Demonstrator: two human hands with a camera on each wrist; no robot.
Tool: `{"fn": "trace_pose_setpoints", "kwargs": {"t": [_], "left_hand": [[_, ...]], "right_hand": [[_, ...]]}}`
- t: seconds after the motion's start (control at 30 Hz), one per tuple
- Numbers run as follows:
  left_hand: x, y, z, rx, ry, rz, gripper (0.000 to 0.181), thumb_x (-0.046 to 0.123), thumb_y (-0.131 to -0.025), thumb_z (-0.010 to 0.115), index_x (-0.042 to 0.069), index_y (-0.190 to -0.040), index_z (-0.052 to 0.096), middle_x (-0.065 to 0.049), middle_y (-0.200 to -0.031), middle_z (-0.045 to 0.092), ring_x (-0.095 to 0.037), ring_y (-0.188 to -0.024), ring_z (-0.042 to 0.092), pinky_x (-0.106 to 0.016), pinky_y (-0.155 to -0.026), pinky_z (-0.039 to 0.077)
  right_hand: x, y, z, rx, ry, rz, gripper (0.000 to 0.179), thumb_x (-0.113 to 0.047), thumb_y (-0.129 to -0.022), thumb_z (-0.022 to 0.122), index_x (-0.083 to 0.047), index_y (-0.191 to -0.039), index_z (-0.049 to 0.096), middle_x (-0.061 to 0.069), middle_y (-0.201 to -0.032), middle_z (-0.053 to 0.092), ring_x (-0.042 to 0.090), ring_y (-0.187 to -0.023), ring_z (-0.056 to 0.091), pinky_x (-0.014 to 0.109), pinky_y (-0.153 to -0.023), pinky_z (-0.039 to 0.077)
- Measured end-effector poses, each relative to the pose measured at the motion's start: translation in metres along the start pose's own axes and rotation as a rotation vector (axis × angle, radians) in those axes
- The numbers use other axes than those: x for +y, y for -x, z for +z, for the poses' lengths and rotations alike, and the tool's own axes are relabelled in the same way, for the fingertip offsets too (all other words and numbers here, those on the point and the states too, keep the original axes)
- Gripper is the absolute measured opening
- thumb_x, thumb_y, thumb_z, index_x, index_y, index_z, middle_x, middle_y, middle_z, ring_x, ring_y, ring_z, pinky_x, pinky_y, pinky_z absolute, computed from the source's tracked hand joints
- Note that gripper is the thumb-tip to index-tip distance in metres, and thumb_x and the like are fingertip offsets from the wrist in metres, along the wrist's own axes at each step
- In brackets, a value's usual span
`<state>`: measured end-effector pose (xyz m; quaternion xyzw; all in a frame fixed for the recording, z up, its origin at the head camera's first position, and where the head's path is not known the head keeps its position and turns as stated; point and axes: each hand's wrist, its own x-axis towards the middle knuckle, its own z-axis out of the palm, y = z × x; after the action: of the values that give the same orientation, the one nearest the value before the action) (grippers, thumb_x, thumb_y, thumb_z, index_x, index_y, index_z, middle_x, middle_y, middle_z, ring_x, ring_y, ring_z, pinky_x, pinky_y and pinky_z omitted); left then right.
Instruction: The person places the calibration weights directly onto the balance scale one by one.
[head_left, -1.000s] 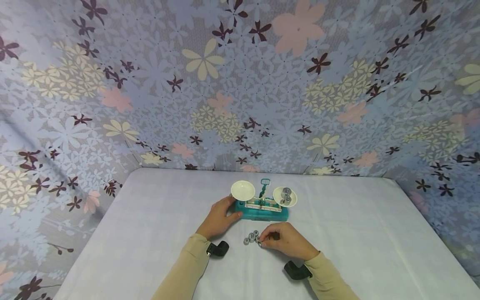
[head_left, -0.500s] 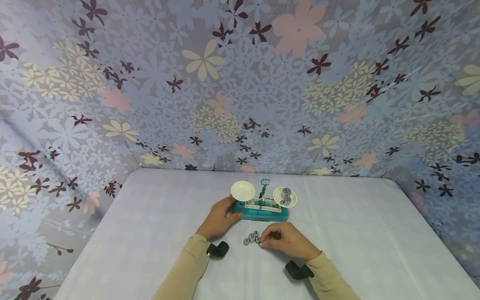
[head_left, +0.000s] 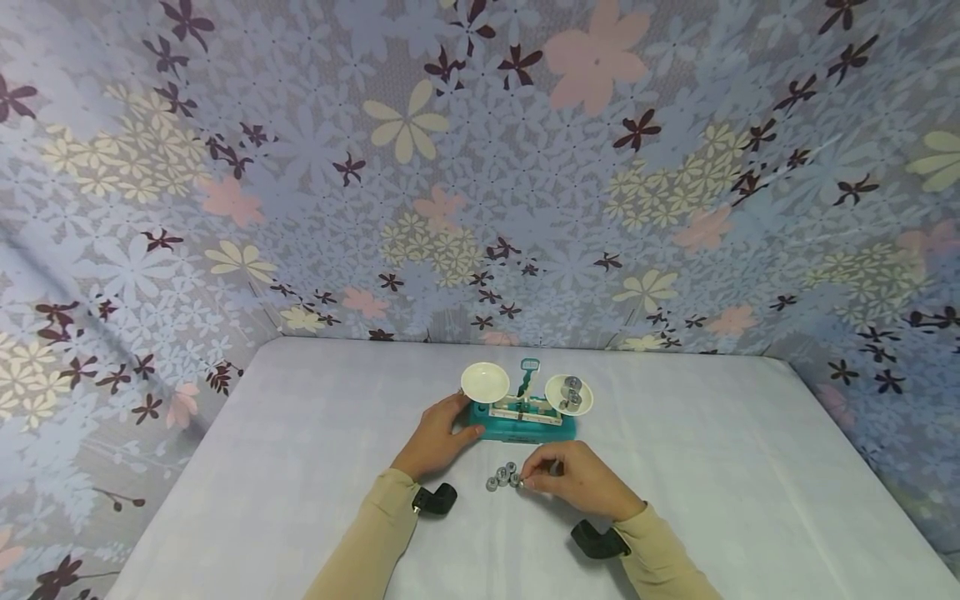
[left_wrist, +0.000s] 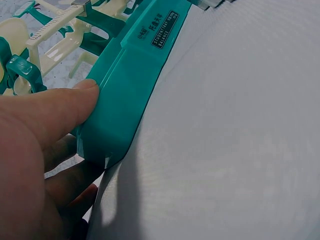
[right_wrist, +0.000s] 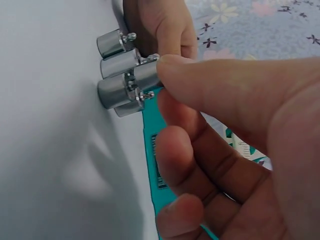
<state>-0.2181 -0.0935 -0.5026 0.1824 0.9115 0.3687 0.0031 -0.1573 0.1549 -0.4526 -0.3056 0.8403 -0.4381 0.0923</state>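
Head view: on white cloth (head_left: 697, 475) stands a teal balance (head_left: 527, 430), its nine-o'clock end gripped by the left hand (head_left: 435, 437); between four and five o'clock, the right hand (head_left: 583, 479) pinches a metal weight (right_wrist: 148, 75) beside four loose weights (head_left: 502, 477).

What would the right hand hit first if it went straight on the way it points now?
Probably the grouped weights, just beyond the weight the right hand pinches; whether they already touch is unclear.
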Motion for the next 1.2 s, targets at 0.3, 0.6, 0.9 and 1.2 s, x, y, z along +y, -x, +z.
{"fn": "trace_pose_setpoints", "kwargs": {"t": [0.3,0.6,0.9,1.2], "left_hand": [[-0.003,0.0,0.001,0.004,0.001,0.008,0.064,0.043,-0.09,0.056,0.009,-0.141,0.038,-0.008,-0.144,0.038,-0.022,-0.134,0.031,-0.044,-0.111,0.022],[-0.001,0.001,0.0,-0.005,0.008,0.005,0.064,0.042,-0.09,0.056,0.008,-0.141,0.038,-0.008,-0.145,0.038,-0.022,-0.135,0.031,-0.044,-0.112,0.022],[0.0,0.001,0.0,-0.013,0.004,-0.003,0.065,0.042,-0.09,0.056,0.008,-0.142,0.037,-0.008,-0.145,0.037,-0.021,-0.135,0.03,-0.044,-0.112,0.02],[-0.002,0.0,0.0,-0.001,0.005,0.033,0.065,0.043,-0.09,0.055,0.007,-0.142,0.037,-0.009,-0.145,0.037,-0.023,-0.134,0.032,-0.045,-0.111,0.023]], "right_hand": [[0.019,0.0,-0.003,0.035,0.017,-0.018,0.007,-0.027,-0.087,0.065,-0.024,-0.091,0.069,-0.012,-0.081,0.065,0.009,-0.067,0.058,0.024,-0.056,0.049],[0.013,0.002,-0.01,0.159,0.07,0.002,0.005,-0.029,-0.085,0.067,-0.027,-0.089,0.069,-0.014,-0.081,0.064,0.007,-0.073,0.057,0.024,-0.058,0.047],[0.005,0.003,-0.016,0.283,0.105,0.008,0.004,-0.026,-0.084,0.069,-0.027,-0.088,0.069,-0.016,-0.081,0.063,0.006,-0.072,0.056,0.023,-0.059,0.046],[0.002,0.002,-0.021,0.385,0.152,-0.038,0.006,-0.022,-0.082,0.071,-0.024,-0.088,0.069,-0.014,-0.081,0.064,0.007,-0.063,0.051,0.022,-0.055,0.044]]}}
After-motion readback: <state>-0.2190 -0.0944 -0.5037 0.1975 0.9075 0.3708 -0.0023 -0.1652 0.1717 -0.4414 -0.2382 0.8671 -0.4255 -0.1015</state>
